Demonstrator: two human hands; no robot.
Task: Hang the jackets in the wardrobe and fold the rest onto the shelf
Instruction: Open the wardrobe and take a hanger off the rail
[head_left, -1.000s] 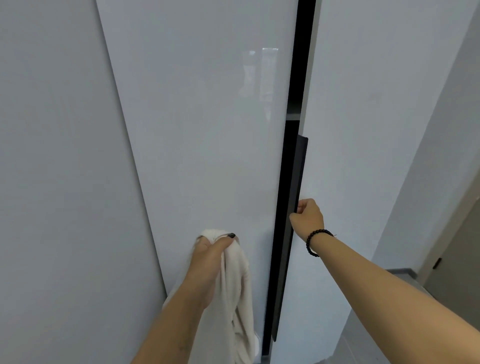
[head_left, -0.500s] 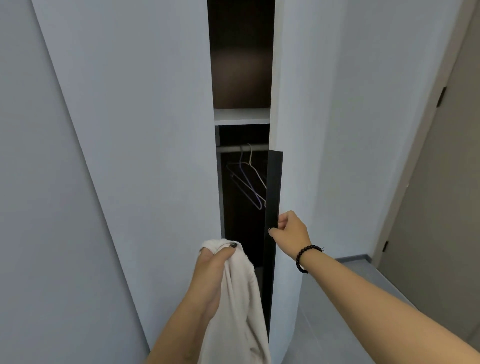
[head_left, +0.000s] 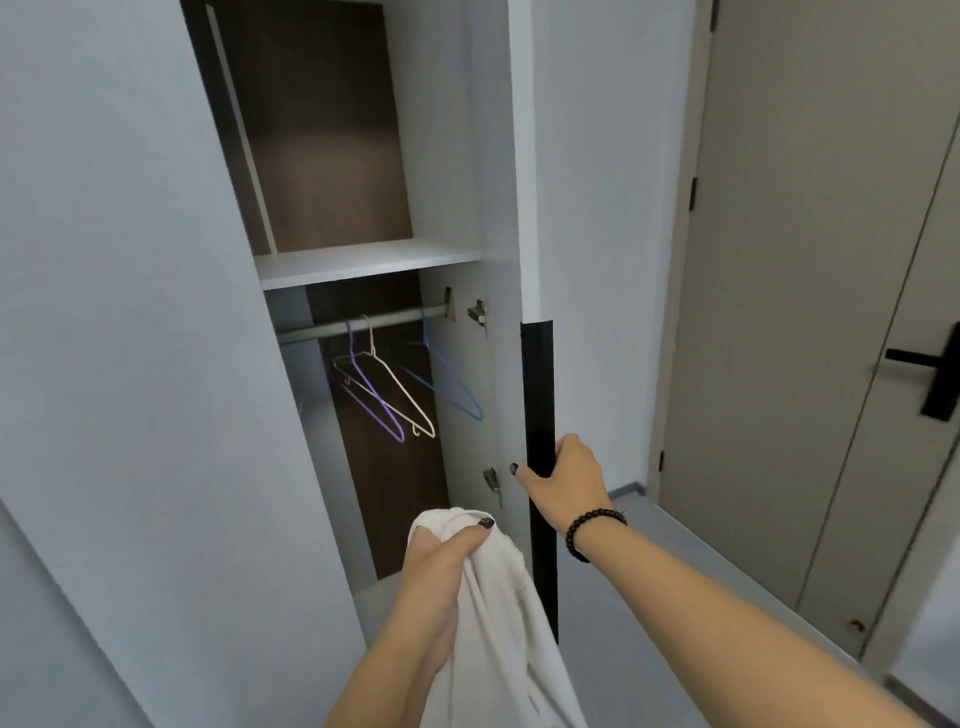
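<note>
My left hand (head_left: 441, 566) grips a white garment (head_left: 498, 623) that hangs down from it at the bottom centre. My right hand (head_left: 563, 480) is curled round the long black handle (head_left: 539, 395) on the edge of the white wardrobe door (head_left: 587, 208), which stands wide open. Inside the wardrobe a white shelf (head_left: 363, 262) runs above a grey hanging rail (head_left: 358, 325). On the rail hang a purple hanger (head_left: 371, 400), a white hanger (head_left: 397, 395) and a blue hanger (head_left: 457, 384), all bare.
The left wardrobe door (head_left: 130, 312) is closed and fills the left of the view. A beige room door (head_left: 810, 312) with a black lever handle (head_left: 930, 374) stands to the right. Grey floor (head_left: 691, 540) lies below it.
My right hand has pulled the right wardrobe door from a narrow gap to wide open, revealing the shelf, rail and hangers. My left hand still holds the white garment.
</note>
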